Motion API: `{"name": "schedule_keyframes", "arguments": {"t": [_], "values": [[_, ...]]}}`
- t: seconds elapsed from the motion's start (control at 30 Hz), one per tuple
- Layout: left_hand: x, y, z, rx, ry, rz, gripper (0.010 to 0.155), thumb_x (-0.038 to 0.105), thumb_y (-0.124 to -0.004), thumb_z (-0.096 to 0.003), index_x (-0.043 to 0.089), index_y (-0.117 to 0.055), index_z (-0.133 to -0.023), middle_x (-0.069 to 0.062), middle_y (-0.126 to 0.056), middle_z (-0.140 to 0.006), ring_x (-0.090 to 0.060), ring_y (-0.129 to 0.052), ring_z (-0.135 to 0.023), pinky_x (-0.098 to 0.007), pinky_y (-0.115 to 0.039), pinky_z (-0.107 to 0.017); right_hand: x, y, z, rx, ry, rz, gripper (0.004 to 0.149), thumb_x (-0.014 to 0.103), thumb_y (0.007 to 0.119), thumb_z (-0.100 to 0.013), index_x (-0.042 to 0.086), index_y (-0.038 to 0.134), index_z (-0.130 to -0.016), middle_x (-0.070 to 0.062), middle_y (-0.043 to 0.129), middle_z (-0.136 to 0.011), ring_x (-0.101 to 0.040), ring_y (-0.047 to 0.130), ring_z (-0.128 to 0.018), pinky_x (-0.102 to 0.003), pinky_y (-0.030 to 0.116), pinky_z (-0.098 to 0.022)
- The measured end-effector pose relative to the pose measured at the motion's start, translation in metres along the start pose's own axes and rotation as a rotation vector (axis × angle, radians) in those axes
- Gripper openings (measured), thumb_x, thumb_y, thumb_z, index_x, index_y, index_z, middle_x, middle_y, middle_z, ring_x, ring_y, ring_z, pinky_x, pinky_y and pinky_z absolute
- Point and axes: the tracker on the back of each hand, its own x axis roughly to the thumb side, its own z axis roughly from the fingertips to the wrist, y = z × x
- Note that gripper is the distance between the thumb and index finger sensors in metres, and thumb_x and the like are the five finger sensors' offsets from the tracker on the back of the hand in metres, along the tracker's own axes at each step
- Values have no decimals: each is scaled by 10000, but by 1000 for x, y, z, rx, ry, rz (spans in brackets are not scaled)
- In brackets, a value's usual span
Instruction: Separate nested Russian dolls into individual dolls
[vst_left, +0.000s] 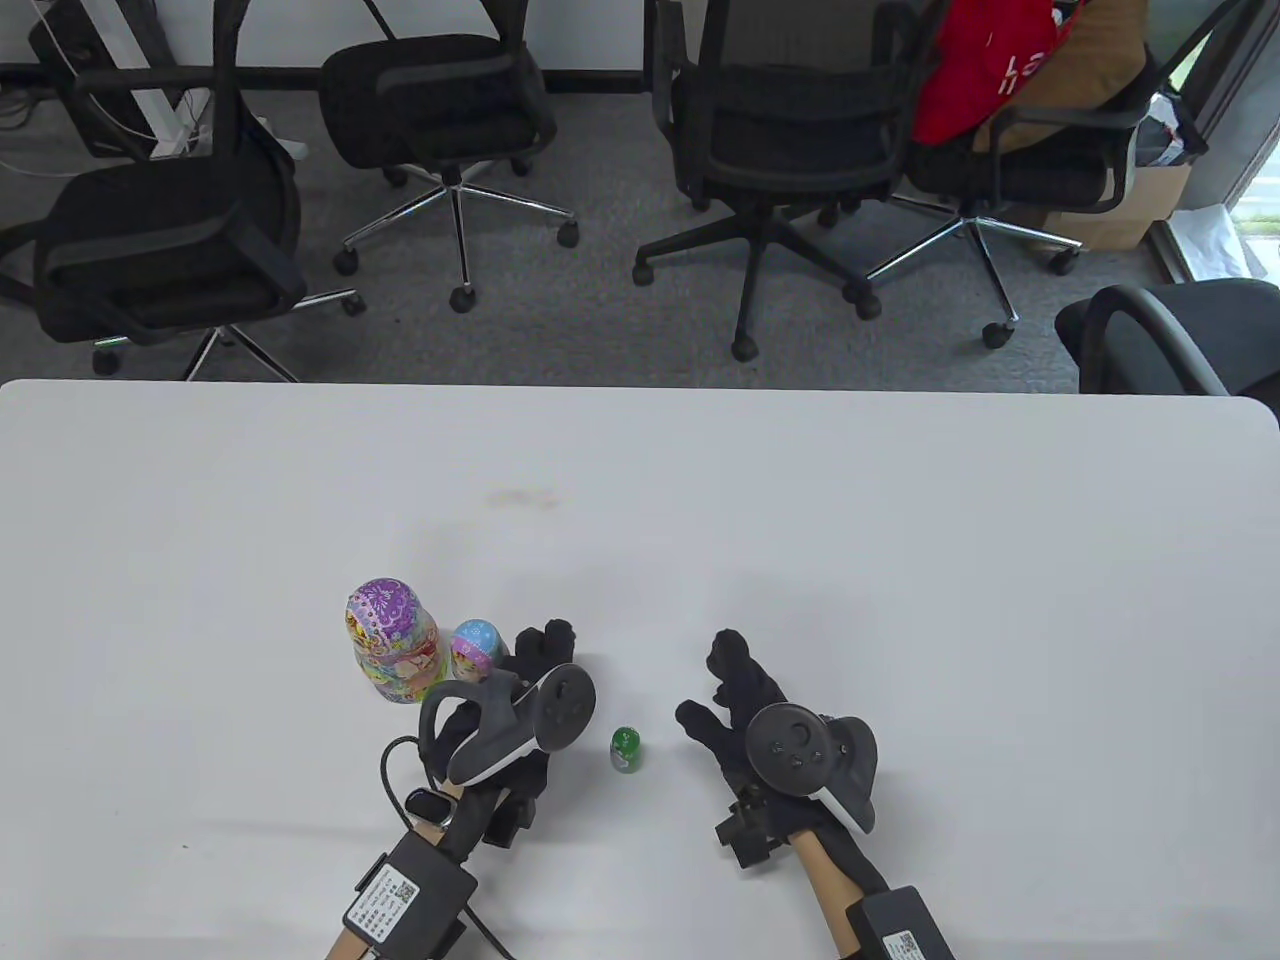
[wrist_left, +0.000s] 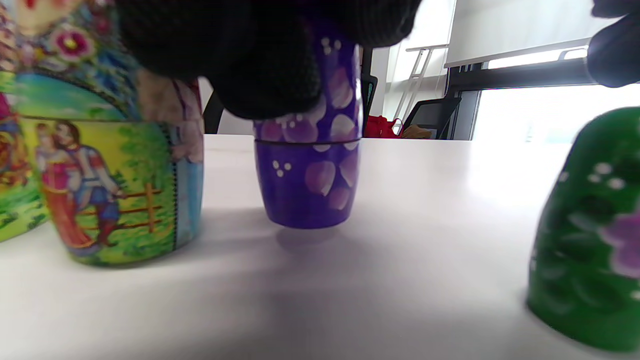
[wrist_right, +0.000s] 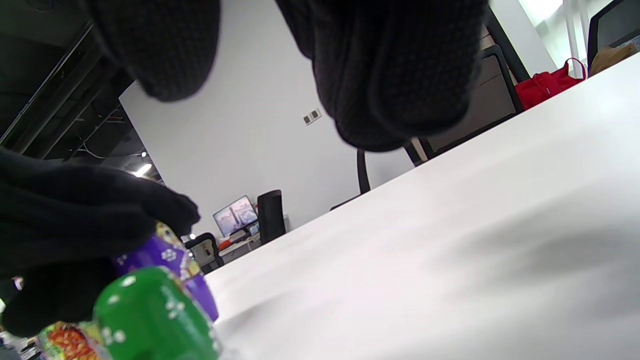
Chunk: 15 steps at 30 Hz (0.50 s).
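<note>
A large doll with a purple head (vst_left: 390, 645) and a medium doll with a blue head (vst_left: 478, 648) stand side by side on the white table (vst_left: 640, 480). My left hand (vst_left: 545, 655) is just right of them. In the left wrist view its fingers (wrist_left: 270, 75) grip the top of a small purple doll (wrist_left: 307, 175), held upright at the table surface; this doll is hidden in the table view. A tiny green doll (vst_left: 626, 750) stands between my hands. My right hand (vst_left: 725, 690) is right of it, fingers spread and empty.
Office chairs (vst_left: 770, 150) stand beyond the table's far edge. A red bag (vst_left: 985, 70) lies on one chair. In the left wrist view the medium doll (wrist_left: 115, 190) is left of the purple one and the green doll (wrist_left: 590, 240) is at the right.
</note>
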Motion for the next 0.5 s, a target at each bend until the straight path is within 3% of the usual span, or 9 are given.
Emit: {"name": "schedule_keyframes", "arguments": {"t": [0.5], "values": [[-2,-6,-5,-34,27,2,588,347,-660,-591,120,-646,-1133,-230,-808,-1042,-172,-989,-554,-240,-933,-318,-4,-2,0,3,19,-2,817,429,781,-456,-39,486,-1057,-232,755,-958,-350,897,-687,-388,850,-502]]}}
